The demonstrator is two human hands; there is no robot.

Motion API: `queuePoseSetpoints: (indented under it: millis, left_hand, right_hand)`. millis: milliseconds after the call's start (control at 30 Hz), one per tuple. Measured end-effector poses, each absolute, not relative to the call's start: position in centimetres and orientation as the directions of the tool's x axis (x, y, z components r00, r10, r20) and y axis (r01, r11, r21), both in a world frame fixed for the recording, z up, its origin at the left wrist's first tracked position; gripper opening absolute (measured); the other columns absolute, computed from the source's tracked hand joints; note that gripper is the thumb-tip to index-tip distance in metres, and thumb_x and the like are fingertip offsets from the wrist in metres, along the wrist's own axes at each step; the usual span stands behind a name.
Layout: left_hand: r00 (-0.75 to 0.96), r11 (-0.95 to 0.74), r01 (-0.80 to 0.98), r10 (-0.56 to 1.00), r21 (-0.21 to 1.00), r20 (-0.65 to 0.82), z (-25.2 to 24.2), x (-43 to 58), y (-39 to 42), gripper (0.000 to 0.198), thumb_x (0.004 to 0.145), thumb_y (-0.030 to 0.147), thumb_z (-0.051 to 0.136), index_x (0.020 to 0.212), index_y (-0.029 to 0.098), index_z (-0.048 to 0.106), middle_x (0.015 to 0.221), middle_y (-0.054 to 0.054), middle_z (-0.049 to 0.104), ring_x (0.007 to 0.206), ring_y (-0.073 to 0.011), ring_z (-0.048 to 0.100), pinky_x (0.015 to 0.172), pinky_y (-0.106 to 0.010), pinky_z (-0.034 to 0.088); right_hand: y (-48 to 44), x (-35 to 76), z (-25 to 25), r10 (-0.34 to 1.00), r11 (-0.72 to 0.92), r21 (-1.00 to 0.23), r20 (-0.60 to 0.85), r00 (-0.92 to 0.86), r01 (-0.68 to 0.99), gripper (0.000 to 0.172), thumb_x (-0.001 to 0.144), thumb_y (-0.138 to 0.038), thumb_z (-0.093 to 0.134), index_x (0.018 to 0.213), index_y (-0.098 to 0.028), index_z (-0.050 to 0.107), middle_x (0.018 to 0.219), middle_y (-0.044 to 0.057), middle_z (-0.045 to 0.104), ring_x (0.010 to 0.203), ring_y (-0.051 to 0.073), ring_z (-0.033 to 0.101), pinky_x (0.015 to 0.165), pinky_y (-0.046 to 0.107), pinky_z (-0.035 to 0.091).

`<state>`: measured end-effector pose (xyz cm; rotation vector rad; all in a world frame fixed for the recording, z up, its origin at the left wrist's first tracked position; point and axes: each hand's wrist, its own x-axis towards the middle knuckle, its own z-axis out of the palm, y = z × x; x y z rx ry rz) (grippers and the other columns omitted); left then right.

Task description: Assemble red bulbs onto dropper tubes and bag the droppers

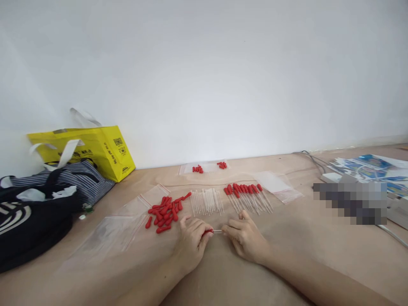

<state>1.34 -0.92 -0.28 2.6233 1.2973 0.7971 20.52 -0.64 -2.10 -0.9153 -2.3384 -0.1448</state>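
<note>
My left hand [195,238] pinches a red rubber dropper bulb [208,231] between thumb and fingers. A clear glass tube [217,231] bridges the gap to my right hand [244,238], whose fingers are closed on it. The tube's near end meets the bulb; whether it sits inside cannot be made out. Left of my hands lies a pile of loose red bulbs [165,213]. Beyond my hands is a row of bare glass tubes [207,202]. To the right of that row, several droppers with red bulbs fitted [248,195] lie side by side.
Clear zip bags lie at left [98,233], at right [279,186] and by the wall, the last [210,167] holding red-topped pieces. A yellow bag [110,151], a striped bag [95,182] and a black bag [41,233] stand left. Papers [372,165] and a cable [315,159] lie right.
</note>
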Motion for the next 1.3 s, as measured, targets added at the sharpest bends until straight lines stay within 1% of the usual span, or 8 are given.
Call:
queuePoseSetpoints:
  millis: [167, 267, 400, 733, 933, 1033, 1133, 1300]
  left_hand:
    - [0.560, -0.676, 0.700, 0.721, 0.233, 0.410, -0.3, 1.4, -1.2, 0.017, 0.084, 0.019, 0.037, 0.077, 0.020, 0.053, 0.073, 0.001, 0.061, 0.074, -0.0151, 0.055, 0.096, -0.049, 0.010]
    - [0.574, -0.687, 0.696, 0.706, 0.207, 0.415, -0.3, 1.5, -1.2, 0.016, 0.084, 0.018, 0.037, 0.077, 0.019, 0.051, 0.072, 0.001, 0.060, 0.073, -0.0150, 0.055, 0.096, -0.050, 0.007]
    - [0.589, -0.701, 0.686, 0.691, 0.193, 0.418, -0.2, 1.5, -1.3, 0.016, 0.083, 0.017, 0.036, 0.077, 0.019, 0.051, 0.072, 0.001, 0.059, 0.073, -0.0151, 0.055, 0.097, -0.049, 0.008]
    - [0.612, -0.744, 0.639, 0.646, 0.197, 0.456, -0.6, 1.4, -1.1, 0.017, 0.083, 0.016, 0.037, 0.074, 0.019, 0.050, 0.069, 0.002, 0.059, 0.069, -0.0142, 0.054, 0.092, -0.045, 0.017]
    - [0.630, -0.754, 0.618, 0.645, 0.223, 0.433, -0.6, 1.2, -0.9, 0.017, 0.084, 0.019, 0.038, 0.075, 0.020, 0.051, 0.070, 0.002, 0.060, 0.070, -0.0133, 0.054, 0.094, -0.045, 0.013]
    - [0.621, -0.736, 0.633, 0.668, 0.240, 0.410, 0.1, 0.9, -0.7, 0.012, 0.084, 0.024, 0.043, 0.078, 0.020, 0.053, 0.074, 0.003, 0.061, 0.076, -0.0139, 0.055, 0.096, -0.045, 0.009]
    - [0.611, -0.726, 0.647, 0.676, 0.232, 0.411, 0.7, 0.5, -0.5, 0.010, 0.082, 0.028, 0.048, 0.081, 0.021, 0.054, 0.076, 0.003, 0.062, 0.079, -0.0146, 0.056, 0.096, -0.046, 0.007]
    - [0.604, -0.717, 0.661, 0.683, 0.220, 0.412, 0.7, 0.0, -0.3, 0.012, 0.084, 0.025, 0.046, 0.078, 0.023, 0.056, 0.074, 0.004, 0.062, 0.076, -0.0139, 0.056, 0.094, -0.045, 0.009]
  right_hand:
    - [-0.9, 20.7, -1.9, 0.563, 0.763, -0.091, 0.582, -0.587, 0.640, 0.018, 0.073, -0.007, 0.038, 0.067, -0.016, 0.053, 0.062, -0.001, 0.053, 0.052, 0.009, 0.035, 0.061, 0.029, 0.019]
    - [-1.0, 20.6, -1.9, 0.561, 0.761, -0.099, 0.597, -0.573, 0.642, 0.018, 0.071, -0.007, 0.038, 0.067, -0.016, 0.053, 0.061, -0.002, 0.052, 0.051, 0.009, 0.034, 0.060, 0.028, 0.018]
    - [-0.9, 20.2, -1.9, 0.573, 0.758, -0.130, 0.601, -0.557, 0.639, 0.017, 0.072, -0.008, 0.039, 0.069, -0.017, 0.054, 0.061, -0.002, 0.053, 0.051, 0.009, 0.034, 0.059, 0.028, 0.017]
    - [-0.6, 19.7, -1.9, 0.596, 0.766, -0.174, 0.552, -0.583, 0.619, 0.020, 0.077, -0.015, 0.039, 0.061, -0.016, 0.051, 0.058, -0.002, 0.053, 0.051, 0.008, 0.036, 0.060, 0.028, 0.017]
    - [-0.6, 19.7, -2.1, 0.605, 0.773, -0.222, 0.539, -0.586, 0.594, 0.022, 0.081, -0.016, 0.037, 0.068, -0.017, 0.055, 0.060, -0.001, 0.055, 0.054, 0.009, 0.041, 0.061, 0.028, 0.018]
    - [-0.5, 19.8, -2.0, 0.619, 0.765, -0.260, 0.547, -0.563, 0.589, 0.022, 0.083, -0.017, 0.036, 0.078, -0.019, 0.058, 0.065, -0.001, 0.058, 0.058, 0.010, 0.045, 0.062, 0.028, 0.019]
    - [-0.4, 20.1, -1.9, 0.649, 0.743, -0.297, 0.538, -0.539, 0.599, 0.024, 0.085, -0.019, 0.035, 0.081, -0.018, 0.058, 0.066, 0.000, 0.059, 0.061, 0.011, 0.047, 0.063, 0.028, 0.020]
    - [-0.2, 20.9, -1.3, 0.638, 0.762, -0.292, 0.490, -0.594, 0.578, 0.023, 0.086, -0.023, 0.037, 0.090, -0.020, 0.060, 0.071, 0.001, 0.060, 0.066, 0.012, 0.048, 0.064, 0.029, 0.022]
